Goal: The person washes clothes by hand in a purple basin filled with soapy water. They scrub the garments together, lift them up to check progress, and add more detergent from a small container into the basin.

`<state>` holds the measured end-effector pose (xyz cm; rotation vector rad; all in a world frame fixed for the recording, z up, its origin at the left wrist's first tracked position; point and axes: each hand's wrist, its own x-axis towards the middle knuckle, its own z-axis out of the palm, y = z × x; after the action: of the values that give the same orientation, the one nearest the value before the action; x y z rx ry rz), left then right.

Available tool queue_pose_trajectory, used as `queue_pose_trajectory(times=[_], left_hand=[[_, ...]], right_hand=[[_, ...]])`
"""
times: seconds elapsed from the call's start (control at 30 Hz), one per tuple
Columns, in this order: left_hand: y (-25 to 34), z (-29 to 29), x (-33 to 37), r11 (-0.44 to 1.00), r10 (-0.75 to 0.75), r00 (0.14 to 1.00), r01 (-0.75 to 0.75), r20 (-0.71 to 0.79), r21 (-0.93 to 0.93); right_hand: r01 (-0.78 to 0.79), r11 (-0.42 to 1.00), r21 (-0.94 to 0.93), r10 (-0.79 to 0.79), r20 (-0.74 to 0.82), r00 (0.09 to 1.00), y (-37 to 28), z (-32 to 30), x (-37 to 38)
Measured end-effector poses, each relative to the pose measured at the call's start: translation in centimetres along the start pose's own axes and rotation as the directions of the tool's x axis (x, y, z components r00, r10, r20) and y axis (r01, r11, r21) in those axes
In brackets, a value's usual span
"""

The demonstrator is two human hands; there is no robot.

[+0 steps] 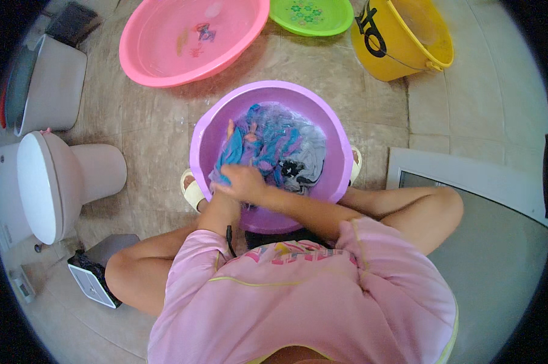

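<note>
Your hands meet at the near left of the purple basin (333, 136).
Your right hand (243, 183) curls against the blue-and-purple cloth (234, 147) inside it, largely covering your left hand (222, 190); you cannot tell whether either grips. White-and-black cloth (314, 153) lies right; a pink basin (165, 45) stands far left.

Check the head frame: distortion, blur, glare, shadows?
Head view throughout: black fisheye rim, white frame bowed at right; right hand slightly soft, perhaps motion blur; pale glare patch inside the pink basin; soft shadow on the floor beneath that basin.
</note>
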<state>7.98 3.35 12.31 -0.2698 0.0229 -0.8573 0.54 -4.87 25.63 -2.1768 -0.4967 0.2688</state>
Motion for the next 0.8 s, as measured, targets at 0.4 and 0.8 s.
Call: queue_pose_trajectory(times=[0.4, 0.8], left_hand=[[-3.3, -3.4, 2.4, 0.897, 0.442, 0.777, -0.397, -0.449, 0.196], [-5.6, -1.9, 1.1, -0.463, 0.802, 0.439, 0.885, 0.405, -0.045]], right_hand=[[-0.022, 0.889, -0.457, -0.149, -0.334, 0.931, 4.1, 1.4, 0.9], [-0.295, 0.827, -0.479, 0.191, -0.255, 0.948, 16.0, -4.6, 3.6]])
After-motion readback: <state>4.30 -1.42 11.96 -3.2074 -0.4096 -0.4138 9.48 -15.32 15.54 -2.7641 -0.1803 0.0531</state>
